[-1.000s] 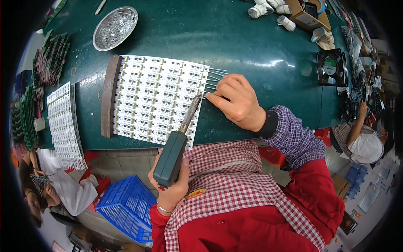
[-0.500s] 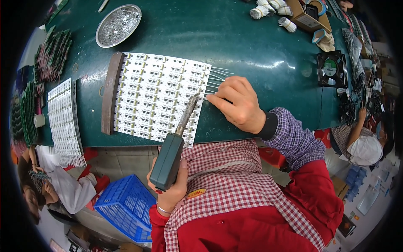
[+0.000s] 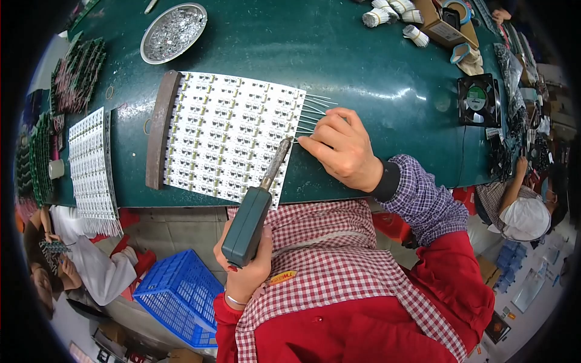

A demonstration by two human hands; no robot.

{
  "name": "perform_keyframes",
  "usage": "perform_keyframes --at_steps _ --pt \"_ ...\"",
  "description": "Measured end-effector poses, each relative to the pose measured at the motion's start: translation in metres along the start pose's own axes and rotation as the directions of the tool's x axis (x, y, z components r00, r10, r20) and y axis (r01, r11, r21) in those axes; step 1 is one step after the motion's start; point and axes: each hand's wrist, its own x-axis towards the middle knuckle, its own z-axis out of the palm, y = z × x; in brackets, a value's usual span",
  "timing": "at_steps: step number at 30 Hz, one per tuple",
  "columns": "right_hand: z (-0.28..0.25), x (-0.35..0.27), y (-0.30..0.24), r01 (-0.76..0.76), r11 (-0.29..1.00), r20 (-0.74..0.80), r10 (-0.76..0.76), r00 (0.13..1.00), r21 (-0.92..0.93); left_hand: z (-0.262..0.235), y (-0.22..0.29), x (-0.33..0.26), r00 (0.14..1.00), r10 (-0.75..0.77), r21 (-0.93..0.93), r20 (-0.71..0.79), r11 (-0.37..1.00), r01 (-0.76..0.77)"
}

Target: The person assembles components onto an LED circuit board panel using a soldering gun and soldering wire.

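Observation:
My left hand (image 3: 251,269) is closed round the dark green handle of a soldering gun (image 3: 247,227). Its grey tip rests at the right edge of a white circuit board panel (image 3: 224,139), which carries rows of small dark and yellowish parts. My right hand (image 3: 342,148) is pinched by that same edge, just right of the tip, on a thin white wire (image 3: 296,141); the fingertips partly hide it. Several more white wires (image 3: 316,104) stick out from the panel's edge above my fingers. A brown bar (image 3: 162,130) lies along the panel's left side.
A metal bowl (image 3: 173,33) of silvery bits stands at the far left. Another white panel (image 3: 94,172) with wires lies left, near bundles of green boards (image 3: 78,75). Wire bundles (image 3: 396,15), a cardboard box (image 3: 446,27) and a black fan (image 3: 478,100) sit right. A blue crate (image 3: 178,296) is below the table.
The soldering gun has shifted slightly up and right, so its tip is now at the panel's edge by my right fingertips. My right hand has barely moved.

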Motion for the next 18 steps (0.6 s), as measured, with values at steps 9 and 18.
perform_keyframes --at_steps 9,18 --pt "0.0 0.001 -0.001 0.004 1.0 -0.012 -0.004 1.0 0.008 0.0 -0.007 -0.008 1.0 -0.024 -0.004 -0.019 1.0 0.024" --pt "0.002 0.0 -0.001 0.005 1.0 -0.026 -0.005 1.0 -0.003 -0.003 -0.006 -0.012 0.998 -0.032 0.004 -0.062 0.999 0.033"
